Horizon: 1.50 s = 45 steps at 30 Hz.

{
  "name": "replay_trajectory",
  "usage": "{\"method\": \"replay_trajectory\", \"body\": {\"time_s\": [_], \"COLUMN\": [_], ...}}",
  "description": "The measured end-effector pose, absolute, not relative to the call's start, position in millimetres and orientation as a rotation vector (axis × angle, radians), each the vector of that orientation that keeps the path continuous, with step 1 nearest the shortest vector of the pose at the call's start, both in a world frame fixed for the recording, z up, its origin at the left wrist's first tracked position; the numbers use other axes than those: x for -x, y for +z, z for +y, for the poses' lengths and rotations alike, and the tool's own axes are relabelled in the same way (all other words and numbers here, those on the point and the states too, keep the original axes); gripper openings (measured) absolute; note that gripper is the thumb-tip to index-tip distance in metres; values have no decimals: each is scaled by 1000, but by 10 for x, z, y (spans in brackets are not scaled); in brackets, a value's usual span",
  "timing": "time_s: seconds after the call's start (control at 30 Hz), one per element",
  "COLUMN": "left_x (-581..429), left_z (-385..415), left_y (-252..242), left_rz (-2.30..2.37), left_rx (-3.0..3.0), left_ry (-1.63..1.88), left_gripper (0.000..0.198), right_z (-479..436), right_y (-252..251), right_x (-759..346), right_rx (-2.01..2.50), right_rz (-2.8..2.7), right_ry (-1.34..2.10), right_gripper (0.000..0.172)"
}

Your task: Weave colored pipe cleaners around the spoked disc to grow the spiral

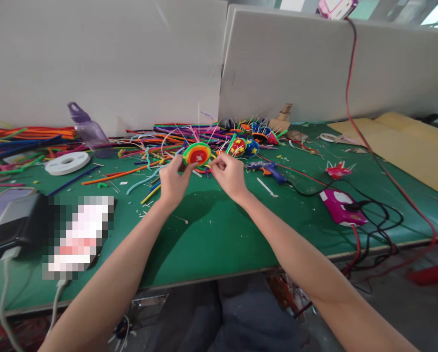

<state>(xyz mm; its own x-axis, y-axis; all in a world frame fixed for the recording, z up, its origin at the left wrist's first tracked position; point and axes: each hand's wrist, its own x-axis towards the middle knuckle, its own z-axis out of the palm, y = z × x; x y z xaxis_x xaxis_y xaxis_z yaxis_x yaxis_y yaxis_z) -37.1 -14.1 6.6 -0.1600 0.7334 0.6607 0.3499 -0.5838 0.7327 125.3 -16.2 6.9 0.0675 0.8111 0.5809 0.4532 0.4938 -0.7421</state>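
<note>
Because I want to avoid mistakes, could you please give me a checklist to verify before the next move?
1. Left hand grips the round, fuzzy green, orange and red disc: ok, at its left edge.
2. What the right hand holds beside the disc: cannot tell.
3. Blue plastic glue gun apart from both hands: ok, it lies on the green table.
4. Glue gun cool: cannot tell.
5. Table free of scraps: not ok, a narrow white strip lies there.

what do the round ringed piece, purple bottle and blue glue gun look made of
Round ringed piece: probably fuzzy fibre, matte, from its soft colour bands. Purple bottle: likely tinted plastic, slightly shiny; its body looks translucent. Blue glue gun: probably hard plastic, judging by its moulded shape; finish unclear.
</note>
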Motion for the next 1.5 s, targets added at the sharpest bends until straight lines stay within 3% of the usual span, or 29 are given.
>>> {"method": "replay_trajectory", "body": {"time_s": [0.13, 0.23, 0.37, 0.5, 0.67, 0.87, 0.97, 1.07, 1.2, 1.37, 1.5], "left_x": [447, 489, 511, 509, 477, 409, 374, 340, 311, 275, 261], "left_z": [-68, -47, -74, -66, -3, -32, -68, -86, -99, -142, -152], "left_y": [115, 164, 207, 193, 114, 85, 98, 94, 82, 59, 12], "left_rz": [1103, 950, 787, 737, 850, 881, 826, 794, 791, 776, 756], "left_rx": [-1771, -1665, -1476, -1298, -1215, -1173, -1172, -1160, -1155, -1206, -1294], "left_ry": [1629, 1471, 1261, 1344, 1552, 1623, 1580, 1572, 1621, 1530, 1350], "left_gripper": [26, 19, 27, 29, 33, 30, 28, 25, 23, 17, 19], "right_z": [-60, -5, -14, -62, -125, -209, -218, -211, -224, -251, -201], "right_y": [118, 169, 188, 118, 48, -4, -42, -27, 51, 62, 20], "right_x": [-1408, -1513, -1583, -1497, -1311, -1222, -1216, -1241, -1246, -1114, -1083], "right_rx": [988, 956, 846, 746, 805, 1059, 1096, 1191, 1192, 956, 855], "right_rz": [-1816, -1796, -1643, -1518, -1646, -2029, -2178, -2111, -1821, -1305, -1013], "right_ry": [216, 636, 1387, 1711, 1555, 410, 239, 352, 752, 1370, 1423], "right_gripper": [15, 9, 12, 20, 20, 8, 10, 21, 41, 37, 36]}}
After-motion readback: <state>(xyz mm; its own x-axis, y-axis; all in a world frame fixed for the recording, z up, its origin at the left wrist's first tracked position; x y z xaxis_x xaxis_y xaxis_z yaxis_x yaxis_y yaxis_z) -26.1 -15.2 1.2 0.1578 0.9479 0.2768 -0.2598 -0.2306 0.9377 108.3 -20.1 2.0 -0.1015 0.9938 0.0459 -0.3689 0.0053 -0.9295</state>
